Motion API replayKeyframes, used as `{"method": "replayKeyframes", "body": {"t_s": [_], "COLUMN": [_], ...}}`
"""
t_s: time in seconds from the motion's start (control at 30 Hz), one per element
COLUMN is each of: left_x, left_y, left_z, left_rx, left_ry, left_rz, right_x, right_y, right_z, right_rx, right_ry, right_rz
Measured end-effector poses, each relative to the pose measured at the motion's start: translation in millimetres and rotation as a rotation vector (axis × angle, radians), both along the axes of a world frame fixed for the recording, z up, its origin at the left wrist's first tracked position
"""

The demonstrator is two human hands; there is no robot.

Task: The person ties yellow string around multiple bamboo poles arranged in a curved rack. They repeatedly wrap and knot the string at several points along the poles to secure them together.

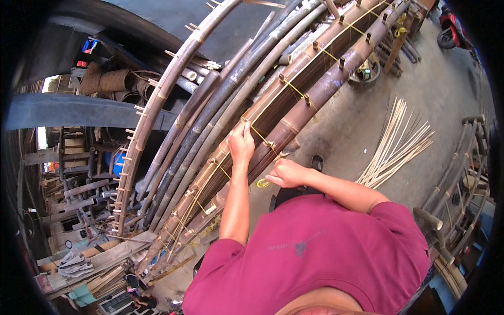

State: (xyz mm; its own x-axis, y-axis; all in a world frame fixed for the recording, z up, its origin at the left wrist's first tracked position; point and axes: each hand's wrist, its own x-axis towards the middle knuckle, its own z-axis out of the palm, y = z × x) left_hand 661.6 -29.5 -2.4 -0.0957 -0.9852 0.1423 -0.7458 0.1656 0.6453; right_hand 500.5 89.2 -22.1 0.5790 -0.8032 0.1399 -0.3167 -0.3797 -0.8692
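My left hand [241, 143] rests on the bamboo poles [294, 100], fingers curled over the yellow cord [261, 136] where it crosses the top of one pole. My right hand [283, 173] is a closed fist just beside the lowest, dark brown pole, pinching the same cord, which runs taut and slanting between my two hands. A small loop of yellow cord [262, 183] hangs just under my right fist.

The cord goes on zigzagging along the poles toward the upper right, caught on short wooden pegs [307, 98] that stick out of the bamboo. The poles lie side by side in a long bundle, running from the lower left to the upper right; the ones nearest me are brown and tan, the ones beyond are darker grey-green. A paler pole [152, 110] at the far side carries a row of small pegs along its length.

On the concrete floor [446, 89] to my right lies a fan of thin, pale bamboo strips [396, 144], well apart from my hands. More pegged bamboo [462, 163] stands at the floor's right edge. I wear a magenta shirt [315, 257].
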Motion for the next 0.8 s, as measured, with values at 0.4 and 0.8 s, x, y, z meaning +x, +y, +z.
{"method": "replayKeyframes", "body": {"t_s": [0.4, 0.8], "left_x": [29, 187], "left_y": [-116, 76], "left_z": [-35, -22], "left_rx": [-0.002, 0.158], "left_ry": [-0.223, -0.025], "left_rz": [0.086, -0.054], "right_x": [32, 193], "right_y": [21, 44], "right_z": [3, 1], "right_rx": [-0.326, 0.736], "right_ry": [0.443, -1.588], "right_rz": [-0.173, -1.068]}}
